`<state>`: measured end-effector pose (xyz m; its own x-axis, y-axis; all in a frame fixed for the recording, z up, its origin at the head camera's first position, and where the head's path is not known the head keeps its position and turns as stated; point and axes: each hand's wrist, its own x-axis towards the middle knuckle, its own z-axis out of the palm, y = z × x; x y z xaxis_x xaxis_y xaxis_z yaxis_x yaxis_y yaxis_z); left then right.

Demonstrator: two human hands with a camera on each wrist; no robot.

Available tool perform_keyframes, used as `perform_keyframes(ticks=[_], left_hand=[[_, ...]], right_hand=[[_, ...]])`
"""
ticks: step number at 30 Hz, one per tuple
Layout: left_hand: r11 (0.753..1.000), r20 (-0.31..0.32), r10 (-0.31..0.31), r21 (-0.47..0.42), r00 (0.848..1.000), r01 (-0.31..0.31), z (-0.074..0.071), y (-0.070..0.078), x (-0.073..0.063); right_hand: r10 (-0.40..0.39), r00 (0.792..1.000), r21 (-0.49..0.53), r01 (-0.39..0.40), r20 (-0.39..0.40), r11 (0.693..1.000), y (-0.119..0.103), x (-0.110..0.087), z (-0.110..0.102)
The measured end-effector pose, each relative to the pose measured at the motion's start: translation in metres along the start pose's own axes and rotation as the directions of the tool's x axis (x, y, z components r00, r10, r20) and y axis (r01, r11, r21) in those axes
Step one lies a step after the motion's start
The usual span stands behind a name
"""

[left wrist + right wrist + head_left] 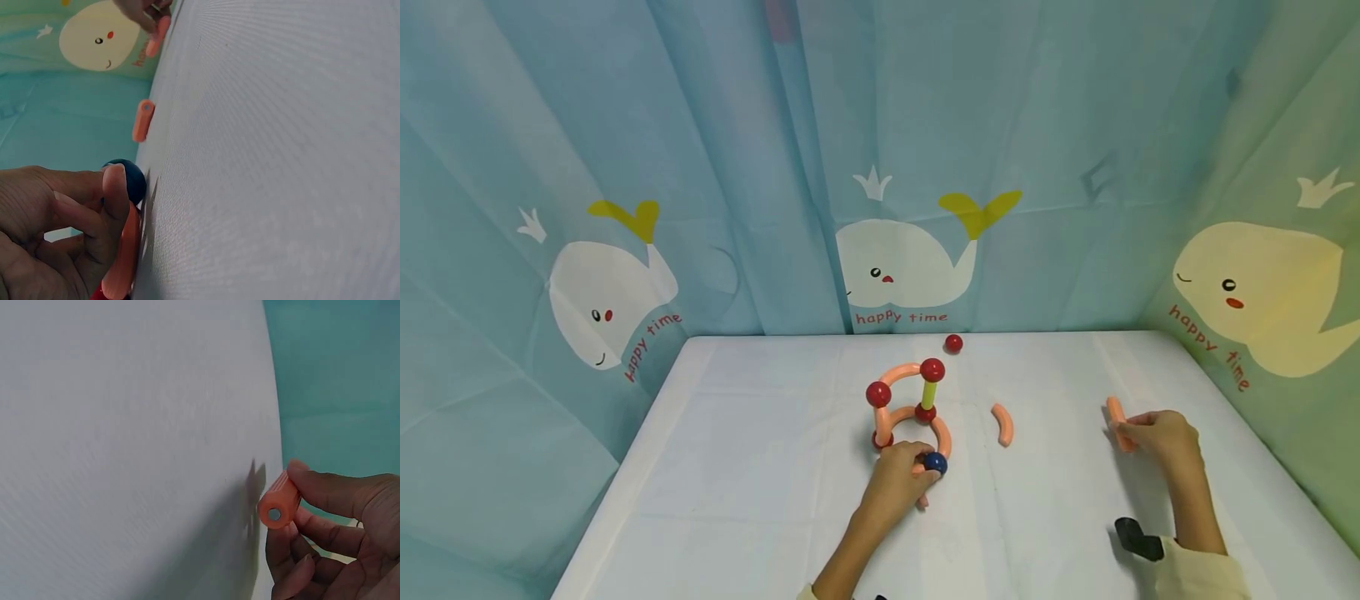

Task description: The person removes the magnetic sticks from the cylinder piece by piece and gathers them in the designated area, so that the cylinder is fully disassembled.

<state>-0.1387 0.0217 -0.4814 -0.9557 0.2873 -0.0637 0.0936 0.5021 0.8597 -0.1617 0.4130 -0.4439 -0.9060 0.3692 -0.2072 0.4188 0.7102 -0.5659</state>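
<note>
Near the middle of the table, my left hand (889,485) pinches a dark blue ball (936,463) at the front of a magnetic stick-and-ball frame. Curved orange sticks (942,437), a yellow-green stick (928,395) and red balls (878,394) make up the rest of this frame, which rises to an upper level at the back. Over on the right side, my right hand (1171,440) grips an orange magnetic stick (279,501) between thumb and fingers. A round metal tip shows at the stick's end in the right wrist view.
A loose curved orange stick (1003,425) lies right of the frame. One red ball (953,343) sits by the back edge of the white table (737,483). Behind hangs a blue-green curtain (1060,125) printed with whales. A black device (1138,540) is at the right wrist.
</note>
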Motion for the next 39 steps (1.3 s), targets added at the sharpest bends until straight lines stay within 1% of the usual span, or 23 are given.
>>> perform_keyframes(ticks=[7, 12, 17, 22, 26, 32, 39], left_hand=[[1.0, 0.005, -0.014, 0.007, 1.0, 0.014, 0.0, 0.0, 0.001], [1.0, 0.01, -0.021, 0.007, 1.0, 0.021, 0.0, 0.0, 0.001], [1.0, 0.007, -0.011, 0.002, 1.0, 0.011, 0.0, 0.0, 0.0], [1.0, -0.004, 0.004, 0.003, 1.0, -0.004, 0.0, 0.0, -0.001], [1.0, -0.007, 0.002, 0.004, 1.0, -0.002, 0.001, 0.0, 0.0], [1.0, -0.011, 0.014, 0.009, 1.0, -0.014, 0.001, 0.0, -0.001], [1.0, -0.008, -0.002, 0.023, 1.0, 0.002, 0.001, 0.002, -0.002]], right_hand=[[0.073, 0.997, -0.045, -0.074, -0.031, 0.996, 0.005, 0.005, -0.002], [0.09, 0.995, -0.042, -0.091, -0.037, 0.995, 0.004, 0.006, -0.001], [0.092, 0.995, -0.033, -0.093, -0.031, 0.995, 0.004, 0.004, 0.0], [0.078, 0.996, -0.033, -0.079, -0.035, 0.996, 0.005, 0.002, 0.0], [0.078, 0.997, -0.032, -0.079, -0.028, 0.996, 0.004, 0.001, 0.0], [0.077, 0.997, -0.031, -0.078, -0.025, 0.996, 0.005, 0.0, 0.002], [0.066, 0.997, -0.023, -0.067, -0.051, 0.997, 0.005, -0.004, 0.004]])
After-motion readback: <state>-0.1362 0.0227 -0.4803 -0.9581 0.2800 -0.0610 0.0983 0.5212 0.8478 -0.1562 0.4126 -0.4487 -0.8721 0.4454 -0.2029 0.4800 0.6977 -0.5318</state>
